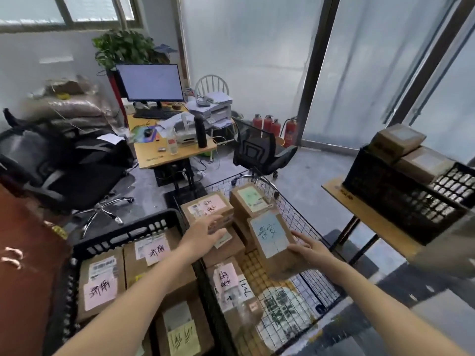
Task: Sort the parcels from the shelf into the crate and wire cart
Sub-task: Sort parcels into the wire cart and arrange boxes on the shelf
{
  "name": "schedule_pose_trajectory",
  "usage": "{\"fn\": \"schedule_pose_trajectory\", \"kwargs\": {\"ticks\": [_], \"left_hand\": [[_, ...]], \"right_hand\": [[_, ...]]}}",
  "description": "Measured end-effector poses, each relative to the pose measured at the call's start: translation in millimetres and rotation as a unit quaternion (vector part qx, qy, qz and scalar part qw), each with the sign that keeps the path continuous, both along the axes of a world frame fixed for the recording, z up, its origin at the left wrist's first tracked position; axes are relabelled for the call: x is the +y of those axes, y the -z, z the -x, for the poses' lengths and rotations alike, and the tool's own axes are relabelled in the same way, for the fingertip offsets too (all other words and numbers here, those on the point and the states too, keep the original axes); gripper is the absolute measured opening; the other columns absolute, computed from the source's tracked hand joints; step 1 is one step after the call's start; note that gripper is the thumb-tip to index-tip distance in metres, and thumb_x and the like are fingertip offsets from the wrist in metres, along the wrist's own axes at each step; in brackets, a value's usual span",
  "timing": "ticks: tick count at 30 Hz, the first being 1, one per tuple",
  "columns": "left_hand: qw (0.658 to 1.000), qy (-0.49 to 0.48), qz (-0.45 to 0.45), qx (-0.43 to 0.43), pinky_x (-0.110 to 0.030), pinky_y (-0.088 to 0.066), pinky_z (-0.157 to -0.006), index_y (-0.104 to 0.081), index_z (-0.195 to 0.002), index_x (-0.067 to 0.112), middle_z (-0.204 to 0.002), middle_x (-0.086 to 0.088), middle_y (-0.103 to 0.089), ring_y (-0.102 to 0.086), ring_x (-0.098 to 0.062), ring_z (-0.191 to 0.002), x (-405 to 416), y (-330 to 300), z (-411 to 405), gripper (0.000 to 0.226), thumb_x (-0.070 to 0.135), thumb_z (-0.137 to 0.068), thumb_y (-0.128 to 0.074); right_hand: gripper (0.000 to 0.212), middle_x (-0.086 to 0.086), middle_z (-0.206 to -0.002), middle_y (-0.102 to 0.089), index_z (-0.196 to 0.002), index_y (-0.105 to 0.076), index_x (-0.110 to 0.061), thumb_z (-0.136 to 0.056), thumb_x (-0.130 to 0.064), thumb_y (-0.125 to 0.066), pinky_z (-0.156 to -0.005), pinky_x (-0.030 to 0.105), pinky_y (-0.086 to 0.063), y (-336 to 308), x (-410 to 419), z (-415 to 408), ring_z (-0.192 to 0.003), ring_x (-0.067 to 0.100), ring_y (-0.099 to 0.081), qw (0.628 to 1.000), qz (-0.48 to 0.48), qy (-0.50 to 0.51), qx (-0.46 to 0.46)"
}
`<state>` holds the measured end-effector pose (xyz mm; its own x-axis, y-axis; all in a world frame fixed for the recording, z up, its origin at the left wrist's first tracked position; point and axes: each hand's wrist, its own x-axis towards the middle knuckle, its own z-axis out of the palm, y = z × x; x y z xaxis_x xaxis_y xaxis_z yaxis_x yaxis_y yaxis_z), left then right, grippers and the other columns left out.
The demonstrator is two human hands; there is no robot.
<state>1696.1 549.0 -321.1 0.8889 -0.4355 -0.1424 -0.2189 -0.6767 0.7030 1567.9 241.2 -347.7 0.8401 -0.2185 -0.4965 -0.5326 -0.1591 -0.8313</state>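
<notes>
Two hands point(205, 233), two black crates point(123, 235), one wire cart point(295, 209), perhaps thirteen parcels point(271, 237), four fire extinguishers point(275, 125)

Your wire cart point(295, 222) is open at the top, but stacked parcels point(208, 206) fill its far-left half, and a blue-labelled parcel point(270, 237) leans against them. Open room lies over the flattened printed cardboard point(280, 304) lining the near-right floor of the cart. The black crate point(123, 232) to its left is packed with boxes point(100, 286) lying flat, so there is room only above them. Both your forearms reach across these two bins.
</notes>
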Motion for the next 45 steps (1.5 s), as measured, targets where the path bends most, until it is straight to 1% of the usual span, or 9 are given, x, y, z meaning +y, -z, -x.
{"fn": "schedule_pose_trajectory", "kwargs": {"ticks": [5, 11, 14, 18, 27, 32, 35, 40, 45], "left_hand": [[1.000, -0.012, -0.011, 0.024, -0.029, -0.044, -0.096, -0.055, -0.142, 0.028, -0.132, 0.007, -0.057, -0.057, -0.014, -0.117, -33.2, 39.9, -30.8, 0.048, 0.039, -0.096, -0.067], [0.999, -0.024, -0.015, 0.044, -0.036, -0.046, -0.105, -0.058, -0.139, 0.030, -0.134, 0.003, -0.060, -0.057, -0.015, -0.120, -47.2, 80.4, -51.2, 0.045, 0.038, -0.096, -0.068], [0.998, -0.031, -0.022, 0.053, -0.034, -0.046, -0.102, -0.057, -0.139, 0.032, -0.135, 0.003, -0.059, -0.056, -0.015, -0.121, -48.3, 92.4, -56.1, 0.045, 0.039, -0.095, -0.068], [0.998, -0.025, -0.029, 0.056, -0.034, -0.046, -0.102, -0.056, -0.140, 0.032, -0.136, 0.004, -0.058, -0.054, -0.015, -0.123, -48.6, 100.1, -63.6, 0.046, 0.039, -0.096, -0.067], [0.998, -0.017, -0.036, 0.046, -0.042, -0.048, -0.106, -0.054, -0.142, 0.033, -0.139, 0.007, -0.059, -0.055, -0.013, -0.127, -45.6, 97.4, -74.4, 0.051, 0.044, -0.095, -0.066], [0.993, 0.015, -0.109, 0.040, -0.041, -0.048, -0.104, -0.049, -0.145, 0.033, -0.143, 0.008, -0.052, -0.051, -0.016, -0.130, -44.8, 112.7, -70.9, 0.051, 0.044, -0.097, -0.063], [0.983, 0.057, -0.171, 0.041, -0.040, -0.050, -0.100, -0.045, -0.148, 0.035, -0.147, 0.008, -0.047, -0.050, -0.018, -0.131, -45.6, 123.5, -67.7, 0.054, 0.048, -0.098, -0.059], [0.978, 0.080, -0.191, 0.033, -0.036, -0.048, -0.100, -0.045, -0.150, 0.036, -0.150, 0.010, -0.045, -0.047, -0.015, -0.134, -55.2, 129.6, -63.8, 0.054, 0.050, -0.098, -0.056], [0.977, 0.089, -0.192, 0.025, -0.036, -0.049, -0.098, -0.044, -0.150, 0.035, -0.147, 0.009, -0.047, -0.049, -0.015, -0.132, -58.4, 129.2, -63.6, 0.055, 0.049, -0.098, -0.056]], "right_hand": [[0.061, 0.008, -0.117, -0.070, -0.149, -0.046, -0.030, -0.094, -0.027, -0.072, -0.076, 0.029, -0.062, 74.4, -21.5, -18.7, -0.102, 0.021, -0.070, 0.997, -0.001, -0.027, 0.075], [0.065, 0.010, -0.124, -0.063, -0.149, -0.045, -0.033, -0.091, -0.029, -0.074, -0.082, 0.034, -0.061, 139.5, -26.9, -29.9, -0.108, 0.025, -0.066, 0.985, -0.023, -0.086, 0.147], [0.064, 0.010, -0.128, -0.059, -0.148, -0.045, -0.034, -0.092, -0.026, -0.074, -0.080, 0.033, -0.061, 154.4, -25.3, -35.2, -0.110, 0.025, -0.063, 0.982, -0.051, -0.088, 0.157], [0.062, 0.011, -0.130, -0.060, -0.142, -0.047, -0.040, -0.089, -0.030, -0.076, -0.092, 0.047, -0.059, 165.7, -28.3, -42.5, -0.112, 0.029, -0.064, 0.981, -0.063, -0.092, 0.161], [0.067, 0.011, -0.128, -0.061, -0.149, -0.042, -0.035, -0.091, -0.022, -0.073, -0.078, 0.033, -0.061, 171.2, -40.3, -49.1, -0.108, 0.029, -0.068, 0.984, -0.067, -0.072, 0.152], [0.056, 0.007, -0.127, -0.059, -0.144, -0.044, -0.037, -0.096, -0.021, -0.067, -0.090, 0.044, -0.060, 179.7, -38.5, -56.8, -0.110, 0.027, -0.064, 0.985, -0.087, -0.045, 0.142], [0.058, 0.003, -0.139, -0.052, -0.153, -0.036, -0.028, -0.101, -0.018, -0.058, -0.090, 0.040, -0.056, 189.7, -41.5, -57.4, -0.112, 0.018, -0.058, 0.991, 0.009, -0.032, 0.126], [0.090, -0.004, -0.164, -0.020, -0.160, -0.014, -0.042, -0.087, -0.059, -0.064, -0.102, 0.042, -0.051, 196.1, -26.6, -52.3, -0.137, 0.017, -0.043, 0.943, 0.265, -0.174, 0.105], [0.108, -0.001, -0.168, 0.022, -0.159, 0.003, -0.046, -0.081, -0.068, -0.068, -0.125, 0.047, -0.015, 192.4, 2.5, -56.7, -0.156, 0.026, 0.000, 0.879, 0.387, -0.267, 0.078]]}}
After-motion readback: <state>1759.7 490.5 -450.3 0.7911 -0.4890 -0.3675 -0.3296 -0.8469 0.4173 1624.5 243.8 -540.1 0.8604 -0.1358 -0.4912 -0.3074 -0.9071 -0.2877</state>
